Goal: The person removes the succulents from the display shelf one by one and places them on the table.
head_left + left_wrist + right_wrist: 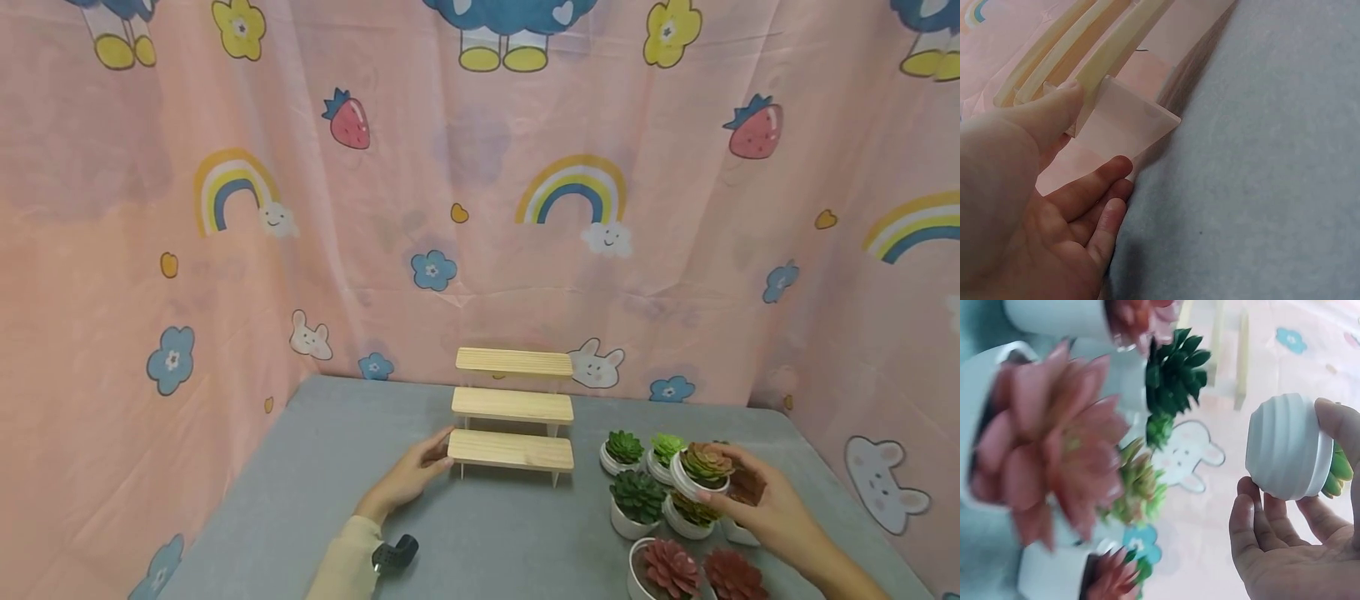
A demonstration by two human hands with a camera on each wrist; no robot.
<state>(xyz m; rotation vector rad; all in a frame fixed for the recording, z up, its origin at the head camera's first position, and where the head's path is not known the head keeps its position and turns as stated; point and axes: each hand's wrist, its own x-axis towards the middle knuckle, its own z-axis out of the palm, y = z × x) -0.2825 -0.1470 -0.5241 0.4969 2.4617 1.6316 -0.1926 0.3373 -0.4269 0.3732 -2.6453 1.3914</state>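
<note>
My right hand (783,512) grips a small potted succulent (705,467) by its white ribbed pot, raised above the other plants. In the right wrist view its pot (1288,447) lies between the thumb and the fingers, with only a few green leaves showing past the rim. At the left end of a three-tier wooden stand (512,450), my left hand (405,479) holds the lowest shelf. Its thumb (1060,109) lies against the shelf end in the left wrist view, while the other fingers extend beside the translucent leg (1125,122).
Several potted succulents crowd the right of the grey table (315,467), among them a dark green one (637,497) and a red one (672,568). A pink patterned curtain (480,317) hangs behind the stand and along both sides.
</note>
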